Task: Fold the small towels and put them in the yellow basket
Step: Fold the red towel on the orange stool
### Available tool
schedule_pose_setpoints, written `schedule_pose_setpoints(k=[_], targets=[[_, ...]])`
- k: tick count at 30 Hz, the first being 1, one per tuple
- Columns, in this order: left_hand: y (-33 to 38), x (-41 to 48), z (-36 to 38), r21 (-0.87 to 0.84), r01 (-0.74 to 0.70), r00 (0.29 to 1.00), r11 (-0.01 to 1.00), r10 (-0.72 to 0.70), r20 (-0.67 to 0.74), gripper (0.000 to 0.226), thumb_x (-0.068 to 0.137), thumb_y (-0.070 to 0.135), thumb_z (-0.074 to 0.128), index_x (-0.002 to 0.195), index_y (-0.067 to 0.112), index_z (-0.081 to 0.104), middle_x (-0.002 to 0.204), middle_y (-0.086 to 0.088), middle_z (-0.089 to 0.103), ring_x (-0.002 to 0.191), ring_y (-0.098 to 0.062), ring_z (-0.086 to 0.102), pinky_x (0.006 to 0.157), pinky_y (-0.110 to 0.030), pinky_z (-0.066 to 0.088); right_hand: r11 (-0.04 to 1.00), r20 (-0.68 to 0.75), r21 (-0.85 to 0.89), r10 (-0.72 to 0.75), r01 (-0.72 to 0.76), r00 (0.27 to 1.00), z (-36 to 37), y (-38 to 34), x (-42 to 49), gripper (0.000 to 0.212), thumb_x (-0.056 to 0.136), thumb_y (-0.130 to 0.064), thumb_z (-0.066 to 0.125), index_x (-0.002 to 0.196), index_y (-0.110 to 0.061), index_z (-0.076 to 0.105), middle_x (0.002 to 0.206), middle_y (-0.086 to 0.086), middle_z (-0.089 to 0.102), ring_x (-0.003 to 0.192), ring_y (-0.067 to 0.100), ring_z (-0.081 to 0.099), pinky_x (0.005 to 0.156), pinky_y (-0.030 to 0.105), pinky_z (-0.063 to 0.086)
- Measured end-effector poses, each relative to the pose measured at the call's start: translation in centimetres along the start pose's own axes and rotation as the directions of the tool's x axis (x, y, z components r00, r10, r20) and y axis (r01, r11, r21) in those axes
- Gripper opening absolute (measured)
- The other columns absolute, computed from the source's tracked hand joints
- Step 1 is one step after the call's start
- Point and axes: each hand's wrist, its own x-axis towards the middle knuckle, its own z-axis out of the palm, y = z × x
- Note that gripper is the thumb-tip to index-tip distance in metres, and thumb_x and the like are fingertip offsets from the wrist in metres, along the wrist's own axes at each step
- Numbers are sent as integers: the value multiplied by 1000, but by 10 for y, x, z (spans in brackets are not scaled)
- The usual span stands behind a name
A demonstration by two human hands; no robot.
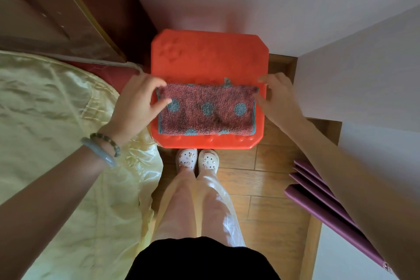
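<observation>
Towel, folded to a strip, lies flat on the stool; the left hand pinches its left end, the blurred right hand's grip at the other end is unclear, so line both ends up squarely before folding across.

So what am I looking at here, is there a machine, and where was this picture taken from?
No machine: a person works with bare hands. The camera sits on their head, looking down, so you see their own shoes. A folded dotted towel lies on a red stool. The left hand pinches its left end; the right hand, fingers straight, is at its right end. Pale yellow cloth lies to the left, a purple folded mat to the right. No basket shows.
</observation>
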Motion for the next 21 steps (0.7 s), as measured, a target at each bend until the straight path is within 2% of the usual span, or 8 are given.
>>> schedule_pose_setpoints(k=[3, 5, 7, 9, 11, 14, 18, 21], targets=[[13, -27, 2, 62, -198, 974, 978, 189, 126, 32, 73, 26, 77, 93, 6, 63, 88, -9, 62, 82, -27, 56, 76, -37, 44, 989, 21, -23, -146, 147, 989, 6, -6, -31, 27, 78, -12, 69, 105, -8, 64, 104, 11, 58, 100, 24, 51, 88, 21, 33], [11, -43, 8, 97, -254, 952, 962, 231, 203, 32, 70, 26, 80, 90, 7, 65, 86, -8, 63, 79, -27, 58, 73, -39, 47, 974, 34, -42, -223, 224, 974, 14, -4, -52, 25, 78, -11, 69, 102, -7, 65, 100, 12, 60, 96, 25, 54, 87, 22, 35], [6, -55, 15, 148, -271, 942, 951, 231, 243, 36, 66, 26, 83, 91, 8, 66, 88, -7, 64, 80, -28, 60, 73, -40, 48, 962, 48, -67, -260, 263, 964, 22, 0, -67, 25, 76, -10, 71, 101, -7, 66, 98, 12, 61, 93, 27, 57, 86, 28, 42], [1, -62, 19, 197, -247, 950, 949, 197, 243, 40, 64, 26, 85, 95, 9, 66, 91, -7, 65, 82, -30, 60, 73, -40, 46, 949, 68, -120, -286, 293, 956, 29, 5, -78, 30, 72, -8, 75, 100, -6, 66, 97, 14, 62, 90, 30, 59, 80, 38, 50], [-6, -66, 22, 227, -219, 961, 949, 170, 216, 42, 64, 26, 85, 97, 9, 65, 93, -8, 65, 84, -30, 57, 73, -41, 44, 929, 99, -184, -309, 322, 946, 34, 11, -85, 32, 70, -9, 76, 100, -8, 65, 99, 14, 62, 88, 32, 59, 76, 41, 52], [-14, -68, 27, 264, -247, 964, 932, 209, 163, 33, 73, 26, 78, 99, 10, 64, 94, -7, 65, 87, -28, 53, 76, -40, 42, 898, 123, -260, -334, 355, 934, 38, 18, -85, 31, 72, -12, 73, 101, -9, 63, 100, 14, 62, 89, 33, 60, 74, 42, 52], [-18, -66, 28, 285, -303, 951, 909, 271, 146, 21, 83, 29, 57, 92, 12, 66, 91, -3, 66, 83, -28, 57, 76, -38, 39, 839, 122, -346, -405, 421, 906, 36, 18, -77, 18, 81, -15, 58, 96, -9, 65, 95, 10, 64, 87, 31, 60, 73, 41, 51], [-17, -62, 25, 312, -351, 936, 883, 324, 135, 10, 84, 18, 58, 84, 12, 65, 85, -3, 65, 80, -28, 58, 75, -39, 42, 800, 117, -381, -456, 463, 883, 38, 20, -73, 17, 81, -17, 54, 90, -10, 67, 89, 6, 66, 82, 29, 61, 78, 40, 48]])
